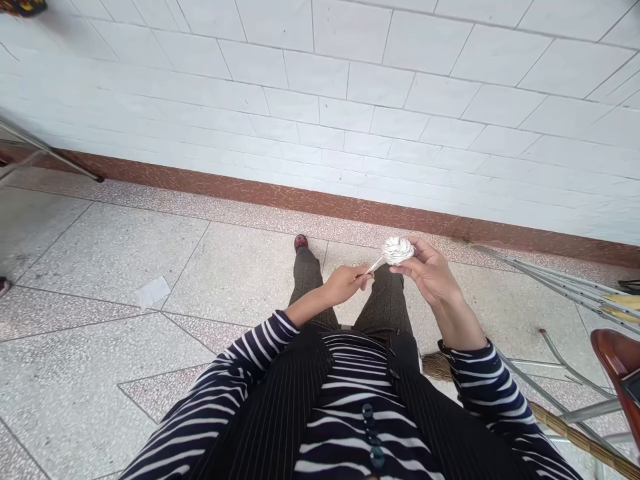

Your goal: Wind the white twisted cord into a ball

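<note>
In front of my thighs, my right hand [424, 268] grips a white ball of wound cord [398, 250] from its right side, thumb below and fingers behind. The ball has overlapping, rose-like coils; I cannot tell whether it is paper or rope. A short twisted strand [376, 265] runs from it down to the left. My left hand [349, 283] pinches that strand between thumb and fingers, a little apart from the ball. Part of the strand is hidden inside the left fingers.
Ahead rises a white tiled wall [320, 87] with a red-brown baseboard [240, 191]. A white paper [153, 292] lies on the speckled floor. Crutches [545, 275], a brown chair [617, 367] and a broom [437, 366] are on the right. Metal legs [60, 159] stand on the left.
</note>
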Demonstrator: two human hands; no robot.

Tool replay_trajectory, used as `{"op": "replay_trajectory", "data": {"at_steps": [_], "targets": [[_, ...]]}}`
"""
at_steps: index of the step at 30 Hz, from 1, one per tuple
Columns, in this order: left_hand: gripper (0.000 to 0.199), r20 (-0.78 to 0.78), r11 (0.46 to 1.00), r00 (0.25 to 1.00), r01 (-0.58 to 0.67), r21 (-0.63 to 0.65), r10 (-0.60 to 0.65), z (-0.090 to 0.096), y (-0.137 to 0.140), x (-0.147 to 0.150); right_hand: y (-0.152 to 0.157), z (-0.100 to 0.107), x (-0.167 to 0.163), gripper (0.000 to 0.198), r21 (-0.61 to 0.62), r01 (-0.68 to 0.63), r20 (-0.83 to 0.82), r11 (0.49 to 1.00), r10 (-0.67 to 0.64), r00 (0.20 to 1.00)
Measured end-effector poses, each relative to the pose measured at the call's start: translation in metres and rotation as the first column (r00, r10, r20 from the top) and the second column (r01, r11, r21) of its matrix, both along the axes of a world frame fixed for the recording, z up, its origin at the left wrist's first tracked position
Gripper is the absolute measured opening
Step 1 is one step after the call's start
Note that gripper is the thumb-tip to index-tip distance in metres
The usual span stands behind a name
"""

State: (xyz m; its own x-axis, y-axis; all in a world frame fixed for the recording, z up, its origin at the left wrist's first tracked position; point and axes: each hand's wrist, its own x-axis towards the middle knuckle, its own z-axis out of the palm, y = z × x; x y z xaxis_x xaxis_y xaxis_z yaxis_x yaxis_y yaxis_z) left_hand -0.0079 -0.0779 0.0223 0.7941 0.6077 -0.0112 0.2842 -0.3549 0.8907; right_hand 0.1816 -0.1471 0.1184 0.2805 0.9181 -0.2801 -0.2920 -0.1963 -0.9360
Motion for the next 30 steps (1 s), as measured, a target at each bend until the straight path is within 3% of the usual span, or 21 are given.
{"op": "replay_trajectory", "data": {"at_steps": [6,9,12,15,18,21,25,30], "targets": [[0.029,-0.26,0.946,0.965,0.096,0.31,-0.012,-0.003,-0.014,-0.014,0.014,-0.024,0.005,0.043,0.005,0.068,0.023,0.998,-0.068,0.997],[0.03,-0.314,0.843,0.949,0.162,0.513,0.009,0.003,-0.016,-0.022,0.02,-0.035,0.006,0.041,0.024,0.113,0.061,0.993,-0.114,0.992],[0.029,-0.288,0.705,0.958,0.208,0.678,-0.006,0.017,-0.011,-0.026,0.025,-0.054,0.003,0.041,0.05,0.147,0.15,0.988,-0.153,0.977],[0.028,-0.237,0.576,0.971,0.198,0.793,-0.007,0.035,0.005,-0.021,0.028,-0.078,-0.008,0.051,0.042,0.111,0.192,0.993,-0.117,0.975],[0.027,-0.156,0.52,0.988,0.137,0.843,-0.007,0.051,0.027,-0.014,0.023,-0.097,-0.024,0.051,0.024,0.033,0.199,0.999,-0.037,0.979],[0.028,-0.085,0.547,0.996,0.09,0.832,-0.035,0.058,0.045,-0.01,0.015,-0.1,-0.038,0.043,0.018,-0.015,0.215,1.0,0.011,0.977],[0.031,-0.086,0.624,0.989,0.141,0.768,-0.119,0.05,0.06,-0.005,0.004,-0.091,-0.049,0.037,0.018,-0.111,0.183,0.994,0.106,0.977],[0.026,-0.03,0.834,0.986,0.155,0.529,-0.164,0.026,0.067,-0.005,-0.012,-0.073,-0.056,0.036,0.052,-0.146,0.096,0.988,0.141,0.985]]}}
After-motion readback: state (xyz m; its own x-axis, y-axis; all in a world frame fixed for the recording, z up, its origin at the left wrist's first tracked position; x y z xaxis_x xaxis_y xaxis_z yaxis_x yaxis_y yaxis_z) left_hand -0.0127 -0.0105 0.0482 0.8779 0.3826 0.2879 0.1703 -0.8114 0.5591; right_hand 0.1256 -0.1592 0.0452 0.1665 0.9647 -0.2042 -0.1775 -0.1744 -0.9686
